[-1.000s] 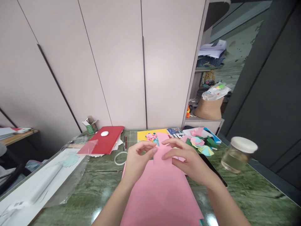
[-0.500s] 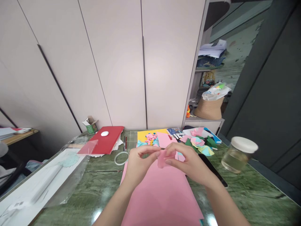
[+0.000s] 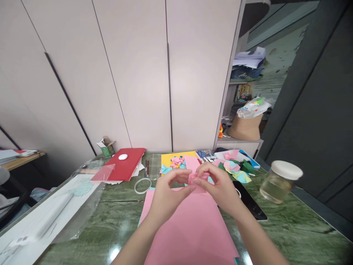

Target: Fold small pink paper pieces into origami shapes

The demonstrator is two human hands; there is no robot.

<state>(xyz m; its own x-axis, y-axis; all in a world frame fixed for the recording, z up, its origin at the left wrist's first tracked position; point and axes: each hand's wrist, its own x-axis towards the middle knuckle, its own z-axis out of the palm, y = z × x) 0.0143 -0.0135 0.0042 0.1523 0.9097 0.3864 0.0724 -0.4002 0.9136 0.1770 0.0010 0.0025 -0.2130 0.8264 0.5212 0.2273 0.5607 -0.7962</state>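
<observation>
A small folded piece of pink paper [image 3: 197, 182] is up between my hands, over the large pink sheets [image 3: 190, 228]. My right hand [image 3: 217, 186] pinches it between thumb and fingers. At its left edge, my left hand [image 3: 169, 191] has its fingertips and thumb apart, close against the paper; whether they touch it is hard to see. Behind the hands lie a strip of pink paper [image 3: 191, 162], a yellow sheet [image 3: 165, 158] and small pink and blue folded pieces [image 3: 178, 162].
A roll of clear tape [image 3: 142, 186] and pens [image 3: 147, 167] lie left of the sheets, beside a red folder [image 3: 124, 167]. Rightward are a dark tablet or phone [image 3: 252, 202], a lidded jar [image 3: 281, 182] and coloured paper pieces [image 3: 237, 167]. Plastic-wrapped white sheets [image 3: 55, 206] cover the far left.
My left hand has loosened its pinch and shifted slightly left, fingers now more apart. The pink piece has turned and risen a little in my right hand.
</observation>
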